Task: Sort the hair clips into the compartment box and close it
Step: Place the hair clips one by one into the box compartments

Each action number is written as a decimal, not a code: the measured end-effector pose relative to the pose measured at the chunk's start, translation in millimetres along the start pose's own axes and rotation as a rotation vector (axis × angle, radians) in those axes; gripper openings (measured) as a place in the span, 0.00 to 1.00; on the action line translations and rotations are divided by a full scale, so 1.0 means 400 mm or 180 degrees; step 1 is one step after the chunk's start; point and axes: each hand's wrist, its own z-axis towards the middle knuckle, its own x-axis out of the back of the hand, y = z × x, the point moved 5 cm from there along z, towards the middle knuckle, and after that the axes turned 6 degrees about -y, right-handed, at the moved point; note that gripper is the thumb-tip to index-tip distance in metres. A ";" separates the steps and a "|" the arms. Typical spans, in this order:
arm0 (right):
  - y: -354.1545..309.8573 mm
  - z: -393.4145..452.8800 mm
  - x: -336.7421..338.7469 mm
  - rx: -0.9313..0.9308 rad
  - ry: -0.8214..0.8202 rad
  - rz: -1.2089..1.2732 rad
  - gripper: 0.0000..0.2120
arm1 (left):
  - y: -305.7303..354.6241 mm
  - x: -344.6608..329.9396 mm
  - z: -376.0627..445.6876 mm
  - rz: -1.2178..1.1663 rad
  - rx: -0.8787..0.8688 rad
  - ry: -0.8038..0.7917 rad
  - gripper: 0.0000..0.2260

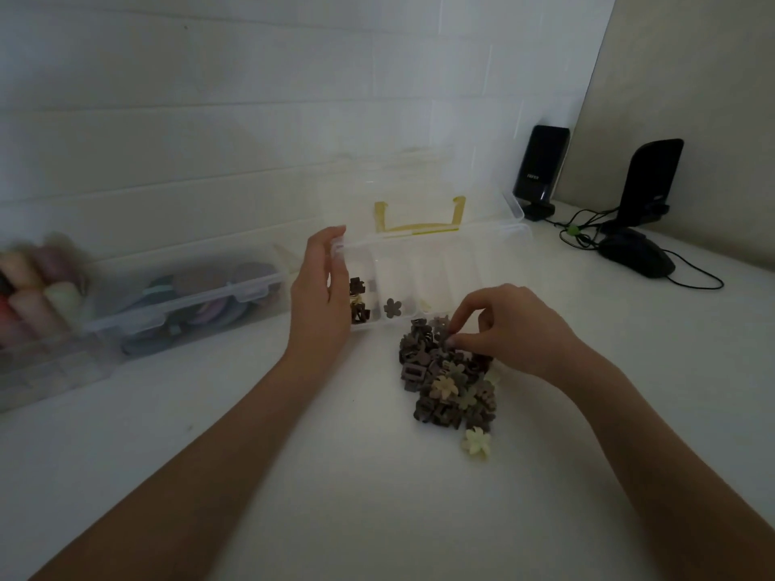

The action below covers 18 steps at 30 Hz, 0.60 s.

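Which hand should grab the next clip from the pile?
Probably the right hand: its fingertips already pinch a clip at the top of the hair clip pile. The left hand rests against the compartment box at its left end, steadying it.

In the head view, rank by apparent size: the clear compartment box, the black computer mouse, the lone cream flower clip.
1. Clear compartment box
2. Black computer mouse; farther away, likely understated
3. Lone cream flower clip
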 end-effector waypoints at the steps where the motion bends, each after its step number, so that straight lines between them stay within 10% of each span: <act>1: -0.002 0.001 0.000 0.0054 -0.0030 0.0180 0.08 | 0.001 0.000 0.000 -0.0001 -0.0005 0.0000 0.11; 18: -0.085 -0.010 -0.021 0.0961 0.1102 0.0905 0.10 | 0.015 -0.010 -0.011 0.0083 -0.0076 -0.0036 0.11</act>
